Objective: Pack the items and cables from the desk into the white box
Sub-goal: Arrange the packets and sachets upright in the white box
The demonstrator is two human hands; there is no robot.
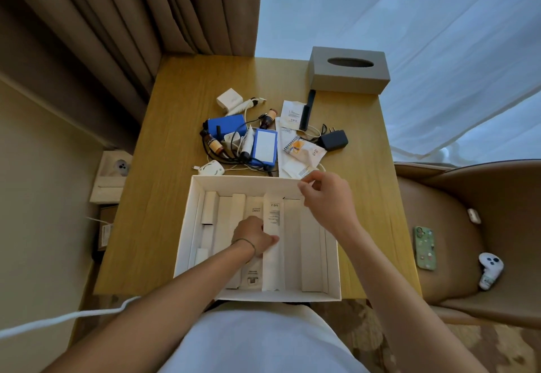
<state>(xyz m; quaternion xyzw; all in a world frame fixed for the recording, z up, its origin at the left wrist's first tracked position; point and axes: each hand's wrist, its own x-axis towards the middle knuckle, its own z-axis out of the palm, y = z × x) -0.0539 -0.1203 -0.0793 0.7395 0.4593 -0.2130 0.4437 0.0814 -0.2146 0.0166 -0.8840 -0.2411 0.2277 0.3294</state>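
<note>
- The desk fills my view, wood-topped, set against a brown curtain and a pale sheer one.
- A tan chair stands to its right; a green phone and a white controller lie on the seat.
- The white box sits open at the desk's near edge, long white cartons lined up inside it.
- A grey tissue box stands at the far right corner.
- My left hand is down inside the box, fingers curled on a tall white carton near the middle.
- My right hand hovers over the box's far right corner, thumb and forefinger pinched narrow on something small and pale; I cannot tell what.
- Still unpacked beyond the box: two blue packs, tangled cables, small brown bottles, a white charger, a black adapter, paper sachets and a black comb.
</note>
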